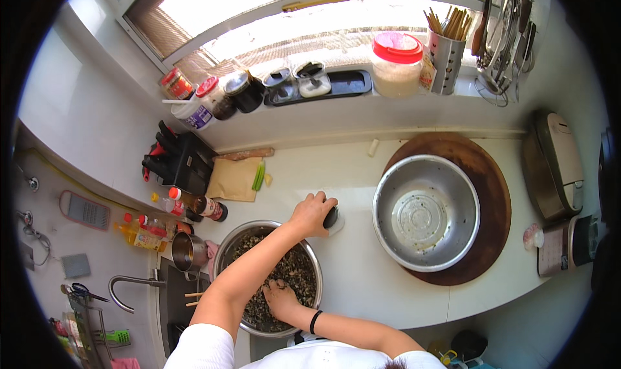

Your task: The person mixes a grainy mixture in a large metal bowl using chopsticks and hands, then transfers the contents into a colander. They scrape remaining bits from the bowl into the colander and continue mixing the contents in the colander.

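Observation:
My left hand [313,216] reaches across the large metal bowl and grips a small clear jar with a dark lid [332,217] on the white countertop. My right hand [281,300], with a black band at the wrist, rests in the chopped dark filling [254,301]. Bits of filling cling to its bent fingers, and whether they hold any cannot be made out. That filling lies in the metal bowl [317,277] nearest me, partly hidden under my left forearm. To the right, a second metal basin [422,218] with a few green scraps sits on a round wooden board [495,223].
Bottles [208,208], a metal pot [188,252] and a sink faucet [133,280] stand left. A knife block [182,158] is behind them. Jars [242,91] line the windowsill beside a red-lidded tub [397,68]. A rice cooker [550,165] stands at right.

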A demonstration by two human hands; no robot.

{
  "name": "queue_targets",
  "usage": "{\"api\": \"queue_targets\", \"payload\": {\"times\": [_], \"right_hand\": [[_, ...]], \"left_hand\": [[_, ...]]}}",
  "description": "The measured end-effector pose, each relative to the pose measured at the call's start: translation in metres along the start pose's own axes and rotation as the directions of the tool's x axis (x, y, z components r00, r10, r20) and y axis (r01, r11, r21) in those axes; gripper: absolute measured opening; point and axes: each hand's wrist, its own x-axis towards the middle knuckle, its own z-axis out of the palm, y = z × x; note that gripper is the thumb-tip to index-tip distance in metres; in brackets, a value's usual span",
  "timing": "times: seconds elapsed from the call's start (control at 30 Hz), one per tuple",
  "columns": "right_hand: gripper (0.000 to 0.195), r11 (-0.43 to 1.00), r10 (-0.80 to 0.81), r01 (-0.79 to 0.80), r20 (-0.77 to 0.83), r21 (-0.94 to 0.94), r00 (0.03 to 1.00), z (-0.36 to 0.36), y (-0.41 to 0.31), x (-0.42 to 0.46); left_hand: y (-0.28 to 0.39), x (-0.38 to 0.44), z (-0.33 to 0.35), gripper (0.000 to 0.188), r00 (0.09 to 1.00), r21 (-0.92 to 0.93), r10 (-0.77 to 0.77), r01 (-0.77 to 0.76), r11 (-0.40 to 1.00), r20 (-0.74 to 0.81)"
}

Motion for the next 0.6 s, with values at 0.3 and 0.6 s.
{"api": "queue_targets", "payload": {"times": [0.3,0.6], "right_hand": [[0.052,1.0,0.0,0.0,0.037,-0.012,0.999,-0.003,0.001,0.005],[0.043,0.999,-0.027,0.024,0.064,0.044,0.998,-0.003,0.001,0.005]], "left_hand": [[0.012,0.076,-0.156,0.068,0.962,0.111,0.024,0.007,0.994,-0.273],[0.015,0.216,-0.241,0.08,0.901,0.133,-0.132,0.203,0.97,-0.414]]}}
